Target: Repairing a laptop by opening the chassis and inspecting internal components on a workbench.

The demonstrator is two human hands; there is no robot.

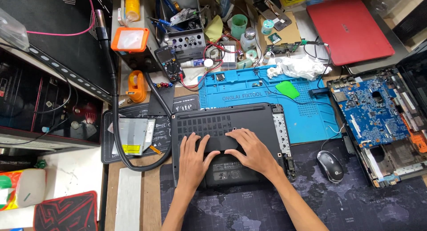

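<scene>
On the dark tabletop [356,208], an upturned black laptop [231,144] lay with its underside facing us, and every other place is told from it. Our left hand [194,157] rested flat and open on the base cover, fingers spread toward the vent slats, gripping nothing. Our right hand [251,151] lay beside it, also open, palm down, fingertips on the upper middle of the cover. Both hands touched the laptop and almost met at its centre.

Behind the laptop sat a blue work mat [311,115] with a green pry pick [288,89] on it. To the right of the laptop were a black mouse [330,166] and, further right, an opened chassis with a blue circuit board [371,113]. To the left lay a slim optical drive [133,135], and a red laptop [349,28] rested far behind and right.

We judged that pressing or sliding this cover went best with even pressure from both flat palms, thumbs kept low, and the body held square so that no clip or corner was strained.
</scene>
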